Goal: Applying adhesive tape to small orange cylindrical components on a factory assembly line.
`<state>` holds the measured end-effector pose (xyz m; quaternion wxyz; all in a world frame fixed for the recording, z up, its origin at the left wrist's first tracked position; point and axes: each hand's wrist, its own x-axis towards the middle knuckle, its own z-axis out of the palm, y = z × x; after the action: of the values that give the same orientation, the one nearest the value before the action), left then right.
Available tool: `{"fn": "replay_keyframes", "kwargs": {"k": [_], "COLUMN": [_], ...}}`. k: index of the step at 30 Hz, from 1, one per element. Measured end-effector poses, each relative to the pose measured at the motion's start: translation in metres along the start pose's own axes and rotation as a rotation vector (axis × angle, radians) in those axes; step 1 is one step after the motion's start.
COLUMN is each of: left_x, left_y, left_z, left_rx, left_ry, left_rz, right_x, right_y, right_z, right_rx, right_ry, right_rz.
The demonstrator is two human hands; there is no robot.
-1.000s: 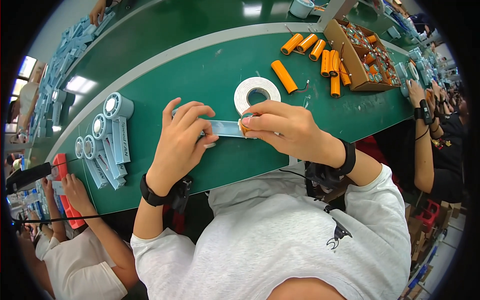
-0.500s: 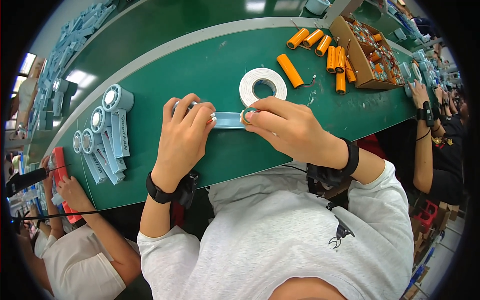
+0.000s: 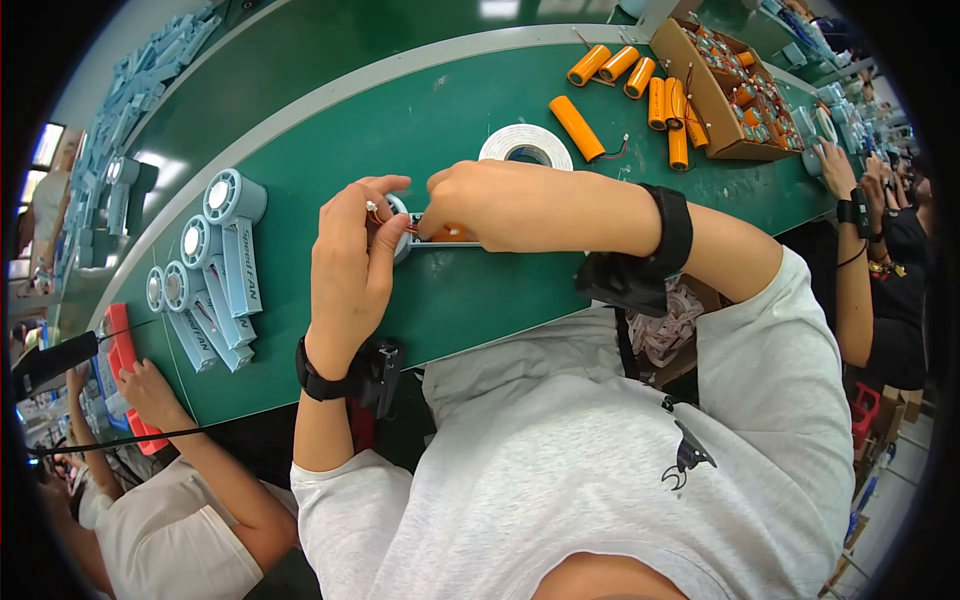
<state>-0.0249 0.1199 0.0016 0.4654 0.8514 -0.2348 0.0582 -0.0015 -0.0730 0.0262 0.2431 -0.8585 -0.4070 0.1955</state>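
A light-blue handheld fan housing (image 3: 402, 240) lies across the near middle of the green table, its round head to the left and its handle to the right. My left hand (image 3: 350, 250) is closed around the round head, with thin wires and a small white connector (image 3: 372, 207) at its fingers. Inside the open handle shows an orange battery cylinder (image 3: 452, 233), mostly covered by my right hand (image 3: 500, 205). The right fingers are bent down into the handle beside the head; what their tips grip is hidden. Just beyond that hand lies a white tape roll (image 3: 525, 143).
Several orange batteries (image 3: 578, 128) with wires lie at the far right, beside a cardboard box (image 3: 735, 143) full of more. Several light-blue fans (image 3: 235, 198) stand in a group on the left. Co-workers' hands (image 3: 150, 393) are at both sides, one near a red tray (image 3: 122, 340).
My right hand has moved left and turned over the handle, which was bare and now has the orange battery in it. My left hand has shifted its grip on the round head.
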Motion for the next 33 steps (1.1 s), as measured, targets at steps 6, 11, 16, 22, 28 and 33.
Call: {"fn": "replay_keyframes", "kwargs": {"k": [6, 11, 16, 22, 28, 33], "left_x": [0.006, 0.02, 0.075, 0.229, 0.264, 0.194], "left_y": [0.006, 0.023, 0.023, -0.033, -0.139, -0.01], "left_z": [-0.014, -0.02, -0.069, -0.084, -0.035, 0.029], "left_rx": [-0.278, 0.243, 0.361, 0.56, 0.588, 0.535], "left_ry": [-0.134, -0.331, -0.332, -0.039, -0.233, -0.301], "left_rz": [-0.197, 0.085, 0.059, 0.225, -0.004, 0.68], "right_x": [-0.016, -0.012, -0.058, -0.1, -0.097, -0.15], "right_y": [0.011, 0.001, 0.068, 0.116, 0.09, 0.063], "right_z": [0.026, 0.005, -0.023, -0.029, -0.021, 0.005], "right_rx": [0.706, 0.483, 0.03, -0.938, 0.061, 1.132], "right_ry": [0.389, 0.196, 0.607, 0.64, 0.502, 0.786], "right_rz": [0.154, 0.303, -0.078, -0.179, -0.067, 0.123]}}
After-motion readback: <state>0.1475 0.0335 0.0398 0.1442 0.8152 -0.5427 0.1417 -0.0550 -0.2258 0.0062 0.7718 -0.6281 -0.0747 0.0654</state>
